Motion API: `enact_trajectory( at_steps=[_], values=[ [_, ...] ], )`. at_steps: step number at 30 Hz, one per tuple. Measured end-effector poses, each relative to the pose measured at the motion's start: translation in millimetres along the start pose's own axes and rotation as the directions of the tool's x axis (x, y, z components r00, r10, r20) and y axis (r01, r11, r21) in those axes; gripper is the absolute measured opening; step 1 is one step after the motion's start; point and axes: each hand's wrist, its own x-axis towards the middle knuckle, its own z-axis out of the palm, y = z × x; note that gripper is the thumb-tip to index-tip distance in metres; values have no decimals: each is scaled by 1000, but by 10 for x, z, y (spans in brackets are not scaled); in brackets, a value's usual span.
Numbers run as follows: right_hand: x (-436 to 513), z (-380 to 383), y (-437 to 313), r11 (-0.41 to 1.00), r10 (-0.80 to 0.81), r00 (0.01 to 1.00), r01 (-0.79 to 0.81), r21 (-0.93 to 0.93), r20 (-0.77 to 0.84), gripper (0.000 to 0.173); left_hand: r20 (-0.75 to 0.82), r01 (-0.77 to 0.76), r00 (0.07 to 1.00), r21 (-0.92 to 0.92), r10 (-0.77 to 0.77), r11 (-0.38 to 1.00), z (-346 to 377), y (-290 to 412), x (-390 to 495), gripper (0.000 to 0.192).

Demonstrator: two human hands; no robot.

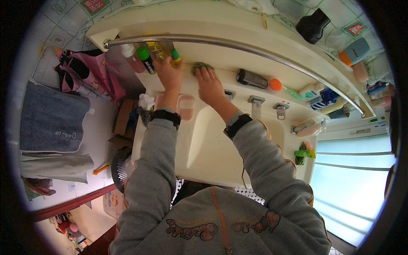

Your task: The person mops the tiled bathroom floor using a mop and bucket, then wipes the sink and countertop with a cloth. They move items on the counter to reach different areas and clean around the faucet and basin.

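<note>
My left hand (170,75) is at the back ledge of a white washbasin (216,143), its fingers around a small yellow bottle with a green cap (175,54). Close to its other side stand a larger yellow bottle (156,50), a dark bottle with a green cap (145,59) and a white-topped pump bottle (131,57). My right hand (208,84) presses a green scouring pad (201,66) against the ledge, fingers spread over it. Part of the pad is hidden under the fingers.
A metal rail (204,39) curves above the ledge. Rightward lie a dark electric shaver (251,79), an orange-lidded jar (275,85) and several toiletries. Metal taps (256,105) rise from the basin's back. A pink soap dish (185,106) sits below my left wrist.
</note>
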Motion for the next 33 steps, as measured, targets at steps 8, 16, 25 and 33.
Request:
enact_trajectory(
  at_steps=[8, 16, 25, 33],
  values=[
    [273, 118, -44, 972, -167, 981, 147, 184, 99, 49, 63, -22, 998, 91, 16, 996, -69, -68, 86, 47],
    [-43, -96, 137, 991, -43, 999, 44, 124, -13, 39, 139, -26, 990, -25, 30, 999, 106, -80, 39, 43],
    [-564, -564, 340, 992, 46, 999, -45, 119, -9, 39, 29, -169, 985, -37, 170, 985, 309, 424, -331, 46],
    [-849, -607, 249, 953, 84, 996, -72, 294, -27, 43, 119, -30, 992, -10, 31, 1000, 206, 535, -351, 43]
  ],
)
